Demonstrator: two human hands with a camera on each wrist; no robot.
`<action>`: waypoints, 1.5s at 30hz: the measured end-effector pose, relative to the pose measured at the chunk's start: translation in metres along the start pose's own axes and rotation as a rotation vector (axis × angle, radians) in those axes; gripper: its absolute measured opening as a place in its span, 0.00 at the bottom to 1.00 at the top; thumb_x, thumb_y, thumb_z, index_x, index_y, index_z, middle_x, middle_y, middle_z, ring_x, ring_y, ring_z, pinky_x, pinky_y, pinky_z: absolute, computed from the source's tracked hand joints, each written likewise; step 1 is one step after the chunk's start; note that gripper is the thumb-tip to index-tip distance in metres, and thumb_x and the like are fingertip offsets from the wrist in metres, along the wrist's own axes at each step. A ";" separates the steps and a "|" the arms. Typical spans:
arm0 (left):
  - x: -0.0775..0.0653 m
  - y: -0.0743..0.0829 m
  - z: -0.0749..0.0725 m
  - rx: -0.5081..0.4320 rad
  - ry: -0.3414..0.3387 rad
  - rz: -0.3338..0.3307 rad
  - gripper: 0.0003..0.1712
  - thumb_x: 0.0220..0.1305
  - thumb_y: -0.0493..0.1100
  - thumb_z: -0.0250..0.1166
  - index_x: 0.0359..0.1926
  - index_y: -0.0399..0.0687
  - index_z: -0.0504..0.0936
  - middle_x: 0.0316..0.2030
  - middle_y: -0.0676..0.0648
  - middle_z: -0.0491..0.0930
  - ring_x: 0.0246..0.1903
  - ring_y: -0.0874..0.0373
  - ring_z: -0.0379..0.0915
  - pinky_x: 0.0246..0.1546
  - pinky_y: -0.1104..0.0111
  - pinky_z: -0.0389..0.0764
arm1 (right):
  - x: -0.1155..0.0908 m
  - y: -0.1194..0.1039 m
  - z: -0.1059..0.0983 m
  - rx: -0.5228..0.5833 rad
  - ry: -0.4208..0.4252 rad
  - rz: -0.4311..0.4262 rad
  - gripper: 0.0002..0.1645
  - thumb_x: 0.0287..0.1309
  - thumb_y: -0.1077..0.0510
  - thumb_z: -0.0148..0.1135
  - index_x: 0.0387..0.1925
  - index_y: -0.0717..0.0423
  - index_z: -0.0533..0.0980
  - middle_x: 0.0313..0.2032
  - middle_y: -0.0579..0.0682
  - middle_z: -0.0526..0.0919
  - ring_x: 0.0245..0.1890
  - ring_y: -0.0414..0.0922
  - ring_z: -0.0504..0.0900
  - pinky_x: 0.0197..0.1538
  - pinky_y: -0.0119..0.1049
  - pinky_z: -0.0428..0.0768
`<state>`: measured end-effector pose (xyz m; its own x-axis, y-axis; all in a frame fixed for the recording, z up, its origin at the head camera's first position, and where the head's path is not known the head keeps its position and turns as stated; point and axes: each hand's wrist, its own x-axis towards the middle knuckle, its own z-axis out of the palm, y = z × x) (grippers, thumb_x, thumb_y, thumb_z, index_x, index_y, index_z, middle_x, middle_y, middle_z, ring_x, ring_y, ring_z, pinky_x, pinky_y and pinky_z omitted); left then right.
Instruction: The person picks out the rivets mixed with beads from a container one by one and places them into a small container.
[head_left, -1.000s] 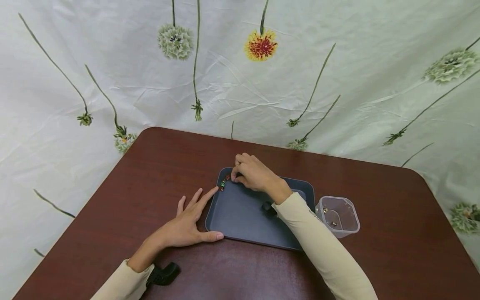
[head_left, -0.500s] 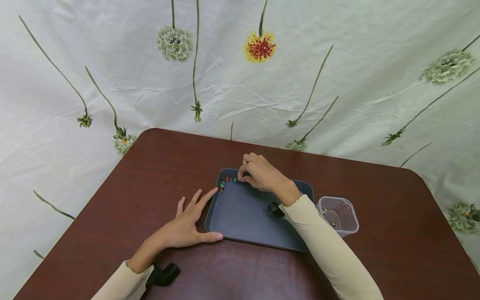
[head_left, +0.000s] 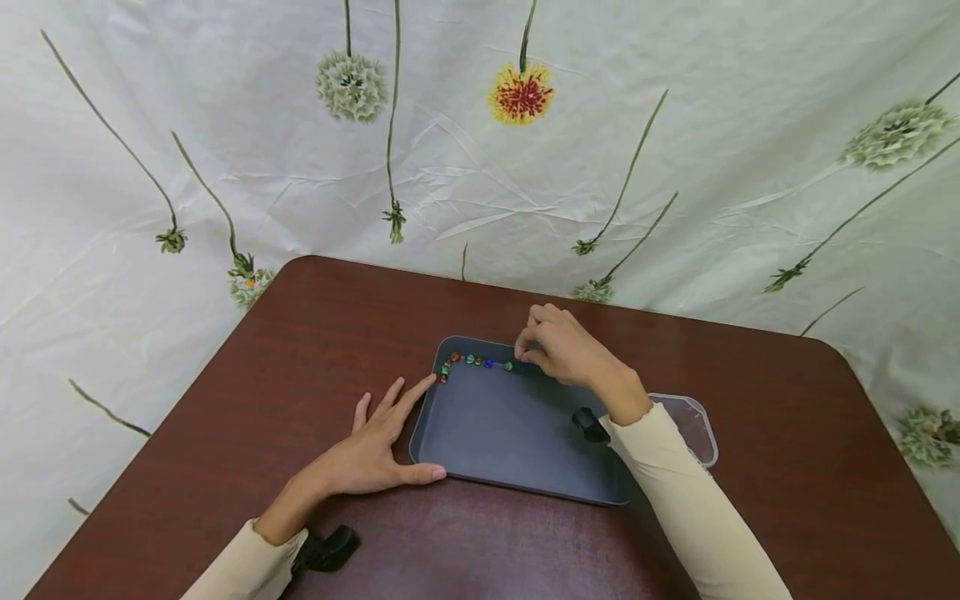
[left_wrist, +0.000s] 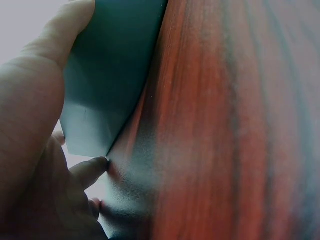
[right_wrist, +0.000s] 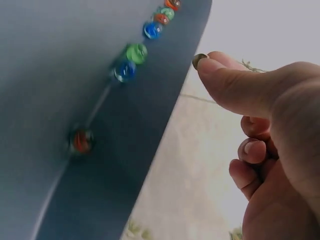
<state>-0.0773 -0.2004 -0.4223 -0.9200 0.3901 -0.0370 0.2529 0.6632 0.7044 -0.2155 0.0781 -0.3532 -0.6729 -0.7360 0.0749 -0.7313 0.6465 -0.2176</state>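
Note:
My left hand [head_left: 375, 454] lies spread at the left end of a grey rectangular tray [head_left: 517, 433]; its index fingertip touches the left rim and its thumb the near edge. Over the far rim, my right hand [head_left: 570, 346] pinches a small dark olive marble [right_wrist: 199, 61] between thumb and index finger, other fingers curled. Glass marbles line the tray's far side, among them an orange one [head_left: 454, 357], a blue one [head_left: 488, 362] and a green one [head_left: 508, 366]. The right wrist view also shows an orange-red marble [right_wrist: 81, 142] apart from the others.
A clear plastic container [head_left: 693, 425] stands right of the tray, partly hidden by the right forearm. The dark red wooden table [head_left: 337, 325] reaches back to a flower-printed cloth [head_left: 450, 167].
My right hand has moved right along the tray's far side, uncovering several marbles in the row. The right forearm now covers much of the container. My left hand has stayed put.

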 end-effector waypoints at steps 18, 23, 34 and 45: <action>-0.002 -0.003 0.000 0.004 0.010 -0.008 0.62 0.46 0.69 0.68 0.73 0.69 0.39 0.73 0.52 0.45 0.74 0.44 0.27 0.62 0.39 0.23 | -0.085 0.025 -0.036 0.027 0.122 0.072 0.05 0.52 0.61 0.68 0.32 0.48 0.84 0.29 0.42 0.66 0.34 0.41 0.62 0.41 0.36 0.57; -0.002 -0.002 0.000 0.002 0.010 -0.001 0.62 0.46 0.69 0.68 0.73 0.69 0.39 0.73 0.50 0.45 0.73 0.42 0.28 0.61 0.38 0.23 | -0.115 0.033 -0.041 0.002 0.179 0.076 0.07 0.49 0.63 0.69 0.30 0.48 0.84 0.28 0.41 0.65 0.34 0.39 0.59 0.40 0.35 0.56; -0.003 -0.001 -0.004 -0.031 -0.017 0.003 0.61 0.48 0.66 0.68 0.74 0.67 0.38 0.74 0.51 0.43 0.73 0.42 0.26 0.61 0.37 0.22 | -0.171 0.041 -0.029 -0.017 0.222 0.169 0.11 0.44 0.66 0.71 0.28 0.47 0.83 0.27 0.40 0.65 0.33 0.37 0.59 0.39 0.34 0.57; -0.008 -0.004 -0.008 -0.063 -0.018 -0.003 0.62 0.49 0.64 0.69 0.74 0.66 0.36 0.74 0.51 0.43 0.73 0.42 0.25 0.60 0.37 0.22 | -0.183 0.043 -0.020 -0.047 0.222 0.176 0.12 0.42 0.66 0.72 0.28 0.45 0.83 0.26 0.39 0.64 0.32 0.37 0.59 0.38 0.34 0.57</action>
<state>-0.0736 -0.2111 -0.4190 -0.9152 0.3997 -0.0514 0.2302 0.6232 0.7474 -0.1261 0.2441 -0.3570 -0.7943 -0.5525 0.2524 -0.6017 0.7729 -0.2016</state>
